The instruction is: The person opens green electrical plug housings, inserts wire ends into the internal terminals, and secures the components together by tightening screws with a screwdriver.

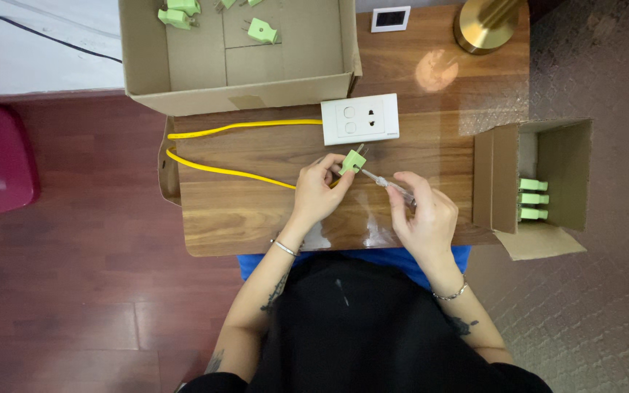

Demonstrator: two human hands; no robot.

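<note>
L hand (319, 191) pinches green plug (352, 161) at counter (256, 211) center. R hand (424, 218) at 4 o'clock grips screwdriver (387, 185), tip on plug. Yellow cable (234, 172) runs to 9; white socket (360, 118) at 12.

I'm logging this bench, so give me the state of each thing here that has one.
Green plug: pinched in left hand, prongs up.
Screwdriver: gripped in right hand, tip at plug.
Yellow cable: looped on the table, joined to the white socket box.
Big carton: open, loose plugs inside.
Small carton: open, on its side, plugs stacked.
</note>
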